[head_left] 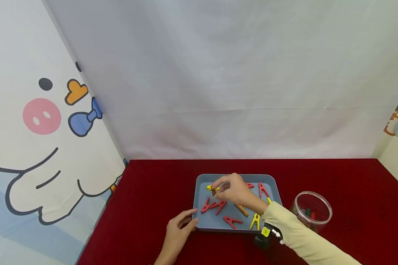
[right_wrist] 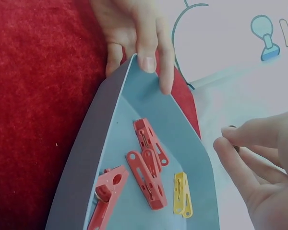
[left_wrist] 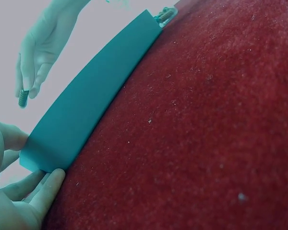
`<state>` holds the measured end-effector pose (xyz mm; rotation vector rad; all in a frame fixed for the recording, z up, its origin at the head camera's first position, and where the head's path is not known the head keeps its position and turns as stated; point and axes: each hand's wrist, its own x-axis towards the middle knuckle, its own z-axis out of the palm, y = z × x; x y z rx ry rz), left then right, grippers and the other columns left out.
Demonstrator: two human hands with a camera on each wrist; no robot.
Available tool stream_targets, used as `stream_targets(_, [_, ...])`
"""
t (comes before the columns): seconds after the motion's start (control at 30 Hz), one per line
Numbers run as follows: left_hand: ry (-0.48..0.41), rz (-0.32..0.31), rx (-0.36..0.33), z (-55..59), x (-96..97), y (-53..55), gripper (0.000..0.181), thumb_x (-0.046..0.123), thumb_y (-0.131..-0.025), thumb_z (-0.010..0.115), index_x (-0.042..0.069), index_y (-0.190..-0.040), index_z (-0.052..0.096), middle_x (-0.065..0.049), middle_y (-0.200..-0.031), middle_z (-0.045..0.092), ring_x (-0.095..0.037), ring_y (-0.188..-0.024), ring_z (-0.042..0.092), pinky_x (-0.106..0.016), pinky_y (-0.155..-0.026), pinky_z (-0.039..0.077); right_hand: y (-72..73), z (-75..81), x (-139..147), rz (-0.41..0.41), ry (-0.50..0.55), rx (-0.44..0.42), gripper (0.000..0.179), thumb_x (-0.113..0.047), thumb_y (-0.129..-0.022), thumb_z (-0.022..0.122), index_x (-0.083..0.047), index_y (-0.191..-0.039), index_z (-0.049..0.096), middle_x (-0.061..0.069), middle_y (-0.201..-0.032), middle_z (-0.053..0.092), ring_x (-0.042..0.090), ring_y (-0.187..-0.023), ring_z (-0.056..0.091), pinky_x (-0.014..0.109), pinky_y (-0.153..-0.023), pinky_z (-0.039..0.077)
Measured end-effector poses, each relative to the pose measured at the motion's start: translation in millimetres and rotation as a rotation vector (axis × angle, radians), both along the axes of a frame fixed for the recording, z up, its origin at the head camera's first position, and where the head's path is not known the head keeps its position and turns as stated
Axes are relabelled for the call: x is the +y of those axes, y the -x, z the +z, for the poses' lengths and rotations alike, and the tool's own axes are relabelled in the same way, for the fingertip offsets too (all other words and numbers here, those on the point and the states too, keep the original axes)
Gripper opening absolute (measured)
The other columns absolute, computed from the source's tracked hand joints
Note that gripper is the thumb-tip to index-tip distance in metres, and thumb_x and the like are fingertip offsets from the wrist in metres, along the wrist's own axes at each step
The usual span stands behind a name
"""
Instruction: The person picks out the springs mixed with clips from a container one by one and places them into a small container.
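My right hand (head_left: pixel 233 189) hovers over the far left part of a blue-grey tray (head_left: pixel 199 219). Between its thumb and fingertips it pinches a small brown ribbed piece (left_wrist: pixel 23 98), whose exact kind I cannot tell. At the tray's near left corner my left hand (head_left: pixel 179 227) grips the rim, with fingers (right_wrist: pixel 146 62) over the edge. Inside the tray lie several red clothespins (head_left: pixel 230 221), some overlapping, and yellow clothespins (head_left: pixel 254 221). One yellow clothespin (right_wrist: pixel 181 194) lies by the far wall, partly behind the right hand in the head view.
A clear round jar (head_left: pixel 313 209) stands right of the tray, with small green and red pieces inside. An orange-brown stick-like piece (head_left: pixel 241 210) lies in the tray. Dark red cloth (head_left: pixel 159 184) covers the table, and a white curtain (head_left: pixel 235 92) hangs behind it.
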<state>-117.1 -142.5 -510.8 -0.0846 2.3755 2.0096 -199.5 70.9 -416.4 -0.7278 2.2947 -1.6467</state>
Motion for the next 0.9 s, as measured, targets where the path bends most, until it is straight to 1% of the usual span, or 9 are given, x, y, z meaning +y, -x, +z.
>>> stream_targets(0.17, [0.004,0.003,0.0,-0.4,0.1,0.6,0.033,0.019,-0.089,0.067,0.011,-0.121,0.065,-0.013,-0.123,0.059,-0.02,-0.1,0.061,-0.027,-0.073,0.053,7.8,-17.8,6,-0.003,0.031,-0.035,0.017,0.009,-0.08,0.066,0.002,-0.095,0.071,0.023,-0.106,0.066,0.028,-0.08,0.069,0.035,-0.065,0.054])
stream_targets(0.27, [0.004,0.003,-0.001,-0.8,0.2,0.6,0.033,0.019,-0.089,0.067,0.012,-0.121,0.065,-0.013,-0.123,0.059,-0.02,-0.101,0.061,-0.027,-0.073,0.053,9.4,-22.6,10,-0.009,0.038,-0.05,0.017,0.006,-0.08,0.068,0.0,-0.095,0.072,0.018,-0.105,0.066,0.023,-0.079,0.069,0.035,-0.066,0.054])
stream_targets(0.37, [0.002,0.002,-0.002,-0.9,0.2,0.5,0.032,0.019,-0.09,0.067,0.011,-0.121,0.065,-0.013,-0.123,0.059,-0.021,-0.101,0.061,-0.027,-0.074,0.053,8.1,-22.8,12,-0.012,0.037,-0.05,0.016,0.004,-0.079,0.07,-0.002,-0.094,0.072,0.014,-0.104,0.067,0.021,-0.079,0.069,0.034,-0.067,0.054])
stream_targets(0.5, [0.005,-0.002,-0.006,-0.3,0.2,0.2,0.033,0.019,-0.09,0.067,0.011,-0.121,0.065,-0.013,-0.123,0.059,-0.021,-0.102,0.061,-0.027,-0.074,0.053,5.3,-21.3,16,-0.008,0.03,-0.033,0.017,0.002,-0.078,0.071,-0.003,-0.094,0.072,0.011,-0.101,0.068,0.022,-0.078,0.068,0.033,-0.068,0.054])
stream_targets(0.67, [0.016,0.0,-0.008,1.5,0.3,-1.1,0.032,0.019,-0.089,0.067,0.011,-0.121,0.065,-0.013,-0.121,0.06,-0.02,-0.101,0.061,-0.027,-0.074,0.053,2.1,-20.3,20,0.01,0.037,-0.03,0.017,0.003,-0.079,0.07,-0.001,-0.096,0.072,0.015,-0.104,0.067,0.024,-0.078,0.068,0.035,-0.067,0.055])
stream_targets(0.8, [0.014,-0.002,-0.008,1.8,0.5,-1.1,0.033,0.02,-0.089,0.067,0.011,-0.121,0.065,-0.013,-0.123,0.059,-0.021,-0.103,0.06,-0.027,-0.075,0.053,0.8,-21.0,25,0.026,0.066,-0.02,0.017,0.003,-0.08,0.07,0.001,-0.097,0.071,0.019,-0.107,0.065,0.027,-0.078,0.068,0.041,-0.067,0.055])
stream_targets(0.9, [0.007,-0.004,-0.006,1.0,0.7,-0.7,0.033,0.02,-0.09,0.067,0.012,-0.121,0.065,-0.013,-0.125,0.058,-0.021,-0.105,0.06,-0.027,-0.075,0.053,-0.7,-21.3,29,0.026,0.076,0.0,0.017,0.002,-0.08,0.071,0.004,-0.097,0.07,0.019,-0.107,0.065,0.026,-0.077,0.068,0.041,-0.067,0.055])
